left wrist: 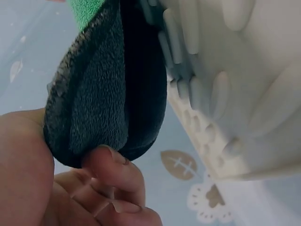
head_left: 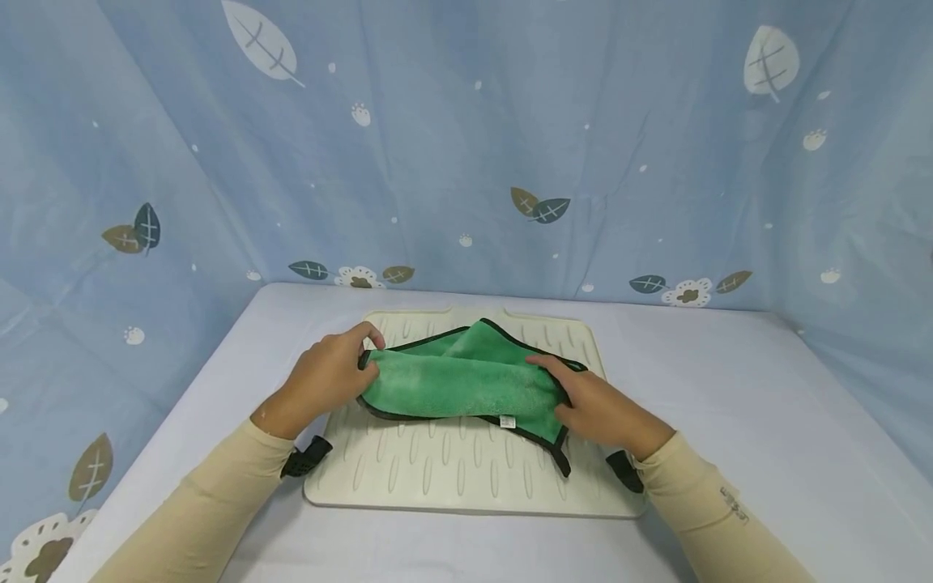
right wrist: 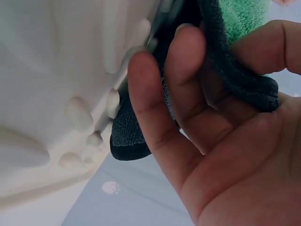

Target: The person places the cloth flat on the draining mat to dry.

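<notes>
A green plush cloth (head_left: 452,387) with black edging and a grey underside lies partly folded over a cream ridged board (head_left: 437,478). At its left end my left hand (head_left: 331,368) pinches the edge between thumb and fingers; the left wrist view shows the grey side of the cloth (left wrist: 96,103) curving over the fingers. My right hand (head_left: 601,405) holds the right edge, thumb on the green face and fingers behind, as the right wrist view shows around the dark border (right wrist: 235,77). A small white tag (head_left: 507,422) and a black loop (head_left: 561,461) hang at the lower edge.
The board rests on a white-covered table (head_left: 729,405). Behind and at both sides hangs a blue curtain (head_left: 452,146) printed with leaves and flowers. Black wrist straps (head_left: 309,456) show beneath the beige sleeves (head_left: 211,502).
</notes>
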`<state>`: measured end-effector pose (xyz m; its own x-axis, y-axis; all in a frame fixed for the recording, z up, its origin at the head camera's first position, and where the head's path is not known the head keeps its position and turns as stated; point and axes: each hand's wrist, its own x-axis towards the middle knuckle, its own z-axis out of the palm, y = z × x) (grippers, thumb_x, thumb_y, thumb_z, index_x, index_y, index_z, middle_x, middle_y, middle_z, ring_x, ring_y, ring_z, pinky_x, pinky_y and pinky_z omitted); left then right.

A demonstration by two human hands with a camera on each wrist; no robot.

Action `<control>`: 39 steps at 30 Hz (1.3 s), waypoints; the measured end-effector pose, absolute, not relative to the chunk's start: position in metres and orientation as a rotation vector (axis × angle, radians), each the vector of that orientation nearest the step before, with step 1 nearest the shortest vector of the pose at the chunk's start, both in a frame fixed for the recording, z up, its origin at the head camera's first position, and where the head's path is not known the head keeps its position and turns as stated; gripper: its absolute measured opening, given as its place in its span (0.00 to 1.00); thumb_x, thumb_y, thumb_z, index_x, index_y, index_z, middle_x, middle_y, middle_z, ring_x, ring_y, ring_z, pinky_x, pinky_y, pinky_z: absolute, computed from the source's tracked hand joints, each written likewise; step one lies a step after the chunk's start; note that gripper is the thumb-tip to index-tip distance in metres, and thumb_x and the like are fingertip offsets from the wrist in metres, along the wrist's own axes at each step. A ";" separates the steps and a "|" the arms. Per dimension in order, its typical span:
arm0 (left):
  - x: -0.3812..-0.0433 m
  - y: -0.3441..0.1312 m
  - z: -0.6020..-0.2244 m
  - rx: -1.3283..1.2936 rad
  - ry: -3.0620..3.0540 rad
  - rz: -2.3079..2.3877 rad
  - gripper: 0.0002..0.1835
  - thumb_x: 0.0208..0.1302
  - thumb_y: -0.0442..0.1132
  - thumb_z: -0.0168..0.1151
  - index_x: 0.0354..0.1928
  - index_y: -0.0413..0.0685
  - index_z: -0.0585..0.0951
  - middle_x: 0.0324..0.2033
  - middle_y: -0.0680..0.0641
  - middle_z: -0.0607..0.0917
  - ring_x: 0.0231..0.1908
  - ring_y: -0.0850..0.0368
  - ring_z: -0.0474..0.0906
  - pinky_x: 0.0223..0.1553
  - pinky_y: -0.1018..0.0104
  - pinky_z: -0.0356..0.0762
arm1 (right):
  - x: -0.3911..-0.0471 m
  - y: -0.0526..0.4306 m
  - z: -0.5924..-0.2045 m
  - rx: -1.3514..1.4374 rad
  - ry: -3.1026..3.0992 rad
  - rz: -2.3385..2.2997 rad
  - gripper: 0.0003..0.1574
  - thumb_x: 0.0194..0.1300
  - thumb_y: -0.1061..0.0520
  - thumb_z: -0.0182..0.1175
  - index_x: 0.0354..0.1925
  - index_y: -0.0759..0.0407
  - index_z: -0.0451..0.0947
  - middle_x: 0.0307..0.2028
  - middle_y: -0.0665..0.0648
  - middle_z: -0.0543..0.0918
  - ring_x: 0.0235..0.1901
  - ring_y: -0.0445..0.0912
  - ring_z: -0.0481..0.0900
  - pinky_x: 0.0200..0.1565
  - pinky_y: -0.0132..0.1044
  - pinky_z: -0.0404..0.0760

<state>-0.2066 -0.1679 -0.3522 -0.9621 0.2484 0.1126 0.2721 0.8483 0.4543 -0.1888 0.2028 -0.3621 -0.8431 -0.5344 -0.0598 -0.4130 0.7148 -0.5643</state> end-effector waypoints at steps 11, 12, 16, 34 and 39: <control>-0.202 -0.170 -0.349 -0.490 -3.112 -0.689 0.19 0.62 0.31 0.57 0.55 0.53 0.79 0.14 0.54 0.66 0.13 0.61 0.58 0.16 0.69 0.56 | -0.189 0.206 -0.364 -0.722 2.734 -0.730 0.42 0.65 0.68 0.53 0.75 0.54 0.58 0.20 0.47 0.73 0.14 0.36 0.66 0.25 0.33 0.72; -0.202 -0.170 -0.349 -0.498 -3.121 -0.689 0.19 0.62 0.31 0.57 0.55 0.53 0.79 0.14 0.54 0.66 0.13 0.61 0.58 0.16 0.69 0.56 | -0.189 0.206 -0.364 -0.716 2.738 -0.722 0.41 0.65 0.68 0.53 0.74 0.54 0.59 0.22 0.47 0.75 0.14 0.36 0.67 0.26 0.34 0.72; -0.201 -0.169 -0.349 -0.520 -3.130 -0.685 0.20 0.62 0.32 0.57 0.56 0.52 0.79 0.13 0.54 0.65 0.13 0.62 0.57 0.16 0.69 0.56 | -0.189 0.206 -0.364 -0.710 2.755 -0.698 0.40 0.65 0.67 0.53 0.74 0.55 0.60 0.22 0.47 0.75 0.15 0.37 0.68 0.28 0.34 0.73; -0.203 -0.168 -0.355 -0.518 -3.171 -0.647 0.21 0.70 0.42 0.61 0.63 0.51 0.74 0.13 0.54 0.66 0.13 0.60 0.65 0.17 0.66 0.64 | -0.190 0.204 -0.367 -0.886 2.654 -0.768 0.56 0.63 0.57 0.69 0.79 0.47 0.49 0.35 0.53 0.84 0.19 0.35 0.70 0.32 0.33 0.75; -0.204 -0.170 -0.353 -0.489 -3.167 -0.640 0.21 0.70 0.39 0.60 0.63 0.52 0.75 0.12 0.55 0.64 0.13 0.61 0.60 0.16 0.68 0.60 | -0.189 0.204 -0.365 -0.850 2.594 -0.813 0.54 0.64 0.62 0.65 0.79 0.46 0.49 0.33 0.57 0.82 0.14 0.34 0.66 0.24 0.32 0.74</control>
<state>-0.2036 -0.1701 -0.3531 -0.9474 0.3136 -0.0633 0.2644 0.8788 0.3972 -0.1894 0.2035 -0.3647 -0.7827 -0.6149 -0.0967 -0.4496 0.6659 -0.5954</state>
